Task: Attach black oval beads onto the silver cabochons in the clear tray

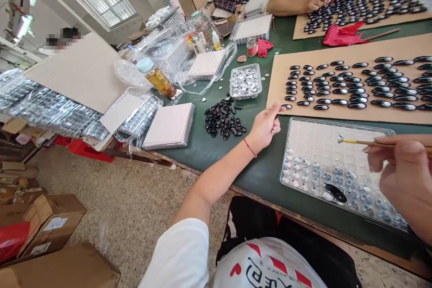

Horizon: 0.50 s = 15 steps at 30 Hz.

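well, tray (317, 135) looks approx half done: near rows w/ gems (305, 179), far rows prob left. r hand (401, 166) pinching stick (357, 142); l hand (265, 127) fingers narrow, can't tell if holding.

Tray (313, 137) right of the piled pieces (222, 119); cardboard sheet (279, 85) behind tray; tub (247, 97) behind pile

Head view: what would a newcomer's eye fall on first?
Probably the rows of glossy black pieces on the cardboard sheet beyond the clear tray. Next, the yellow-ended stick in the right hand, held over that tray; then the heap of small black pieces on the green table, left of the left hand.
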Each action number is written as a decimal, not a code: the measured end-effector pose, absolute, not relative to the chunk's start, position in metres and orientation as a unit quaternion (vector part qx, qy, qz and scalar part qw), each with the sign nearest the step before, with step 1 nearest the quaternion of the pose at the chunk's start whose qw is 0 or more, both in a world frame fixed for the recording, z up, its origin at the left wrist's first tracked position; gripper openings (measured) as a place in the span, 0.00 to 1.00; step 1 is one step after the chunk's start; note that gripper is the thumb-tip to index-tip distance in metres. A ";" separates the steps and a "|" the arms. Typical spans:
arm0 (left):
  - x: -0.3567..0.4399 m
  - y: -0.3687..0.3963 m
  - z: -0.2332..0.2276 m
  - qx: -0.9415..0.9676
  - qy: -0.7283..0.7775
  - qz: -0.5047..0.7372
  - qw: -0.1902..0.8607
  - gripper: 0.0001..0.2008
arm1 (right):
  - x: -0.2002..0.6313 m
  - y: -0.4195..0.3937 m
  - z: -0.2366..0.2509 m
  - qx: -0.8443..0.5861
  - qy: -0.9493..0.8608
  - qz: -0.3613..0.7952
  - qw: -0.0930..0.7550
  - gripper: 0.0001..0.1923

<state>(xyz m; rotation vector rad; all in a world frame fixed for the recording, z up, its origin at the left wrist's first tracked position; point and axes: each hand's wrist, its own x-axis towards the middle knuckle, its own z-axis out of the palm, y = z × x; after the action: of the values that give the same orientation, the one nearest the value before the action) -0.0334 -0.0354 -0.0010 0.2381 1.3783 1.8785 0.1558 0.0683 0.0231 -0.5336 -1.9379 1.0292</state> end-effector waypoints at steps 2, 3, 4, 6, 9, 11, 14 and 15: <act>-0.012 -0.036 0.002 0.200 0.585 0.667 0.416 0.17 | 0.153 0.070 0.021 -0.209 -0.757 0.434 0.442 0.09; -0.003 -0.038 0.004 0.256 0.601 0.618 0.437 0.16 | 0.152 0.071 0.018 -0.199 -0.749 0.444 0.448 0.08; 0.003 -0.040 0.006 0.306 0.615 0.569 0.452 0.15 | 0.151 0.072 0.015 -0.188 -0.746 0.453 0.452 0.08; 0.011 -0.043 0.009 0.374 0.641 0.494 0.453 0.15 | 0.151 0.073 0.008 -0.165 -0.746 0.463 0.450 0.08; 0.013 -0.045 0.009 0.408 0.686 0.458 0.390 0.13 | 0.151 0.073 0.001 -0.126 -0.788 0.444 0.408 0.08; 0.012 -0.043 0.007 0.415 0.703 0.449 0.364 0.14 | 0.152 0.072 0.001 -0.085 -0.833 0.406 0.367 0.08; 0.010 -0.042 0.006 0.425 0.704 0.442 0.358 0.17 | 0.151 0.071 0.004 -0.045 -0.877 0.350 0.326 0.07; 0.009 -0.041 0.005 0.427 0.702 0.441 0.360 0.17 | 0.151 0.071 0.005 -0.041 -0.883 0.339 0.321 0.07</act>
<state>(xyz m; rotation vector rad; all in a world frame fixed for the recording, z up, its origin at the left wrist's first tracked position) 0.0093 -0.0413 0.0052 1.1016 1.8101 1.1365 0.1506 0.0713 0.0053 -0.1089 -2.3200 0.8908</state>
